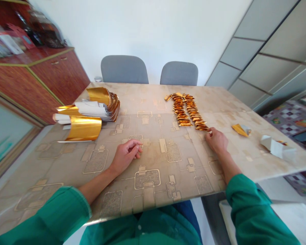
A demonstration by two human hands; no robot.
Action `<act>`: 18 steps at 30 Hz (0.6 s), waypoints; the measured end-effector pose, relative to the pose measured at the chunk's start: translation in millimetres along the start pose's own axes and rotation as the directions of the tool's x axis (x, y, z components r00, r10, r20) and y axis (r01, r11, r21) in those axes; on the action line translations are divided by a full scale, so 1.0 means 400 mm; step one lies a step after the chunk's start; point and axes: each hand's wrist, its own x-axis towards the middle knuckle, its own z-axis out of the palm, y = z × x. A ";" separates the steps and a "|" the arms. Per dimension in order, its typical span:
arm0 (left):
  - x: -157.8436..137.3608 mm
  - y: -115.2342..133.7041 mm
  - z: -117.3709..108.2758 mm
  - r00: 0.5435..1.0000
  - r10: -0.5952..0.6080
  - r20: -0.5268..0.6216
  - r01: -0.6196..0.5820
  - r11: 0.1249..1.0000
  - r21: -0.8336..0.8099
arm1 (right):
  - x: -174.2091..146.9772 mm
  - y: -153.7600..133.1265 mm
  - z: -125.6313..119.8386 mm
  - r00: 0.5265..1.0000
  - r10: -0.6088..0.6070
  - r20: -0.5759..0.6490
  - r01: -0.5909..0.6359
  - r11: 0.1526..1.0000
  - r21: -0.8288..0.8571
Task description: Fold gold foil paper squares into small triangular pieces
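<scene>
My left hand (127, 153) rests over the middle of the table with its fingers loosely curled together; nothing shows in it. My right hand (217, 140) is closed in a pinch at the near end of the right row of folded gold paper pieces (193, 110), on the last piece; its fingertips partly hide that spot. Alongside runs a left row of folded gold paper (180, 110), the pieces overlapping, with some lying askew at the far end. To the left lies a stack of gold paper sheets (85, 128) with white backs, several of them curled over.
A patterned cloth covers the table (153, 156). Toward the right edge lie a loose gold paper piece (239, 130) and a crumpled white paper (271, 146). Two grey chairs (124, 69) stand beyond the far edge, and a wooden cabinet (58, 75) at the left.
</scene>
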 end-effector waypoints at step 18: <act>0.003 0.042 -0.090 0.963 0.265 -0.056 -0.231 0.911 0.341 | -0.003 -0.011 0.015 0.996 -0.081 -0.037 0.084 0.994 0.066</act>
